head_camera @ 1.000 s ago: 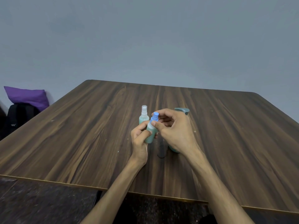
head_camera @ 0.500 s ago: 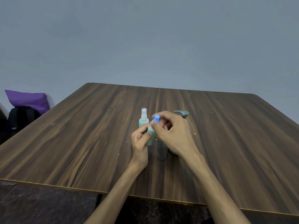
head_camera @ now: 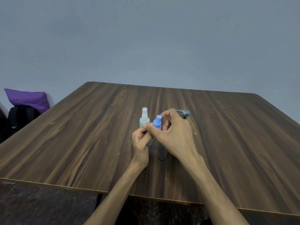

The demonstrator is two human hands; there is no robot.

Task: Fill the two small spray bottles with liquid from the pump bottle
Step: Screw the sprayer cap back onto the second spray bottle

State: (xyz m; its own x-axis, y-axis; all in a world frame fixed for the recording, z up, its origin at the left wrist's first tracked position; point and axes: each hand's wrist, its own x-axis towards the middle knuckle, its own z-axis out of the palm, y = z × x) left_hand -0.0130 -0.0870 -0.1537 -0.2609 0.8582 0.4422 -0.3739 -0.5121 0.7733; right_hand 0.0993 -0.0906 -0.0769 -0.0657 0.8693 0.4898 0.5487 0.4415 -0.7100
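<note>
While the left hand (head_camera: 140, 140) is curling its fingers round the body of a small pale-green spray bottle with a blue nozzle top (head_camera: 155, 127), holding it tilted just above the middle of the dark wood-grain table (head_camera: 81, 135), the right hand (head_camera: 175, 135) is pinching that blue top between thumb and forefinger. Only the blue top and a sliver of the green body are showing between the two hands.

Just beyond the left hand, a second small pale-green spray bottle with a clear cap (head_camera: 144, 118) is standing upright on the table, towards the far edge. Behind the right hand, the grey-green pump head of a pump bottle (head_camera: 184, 113) is peeking out; its body is hidden by the hand. A dark shadow is lying on the wood below the hands.

Past the table's left edge, a purple cushion (head_camera: 27, 99) is resting on a black backpack (head_camera: 19, 117) against the grey wall.
</note>
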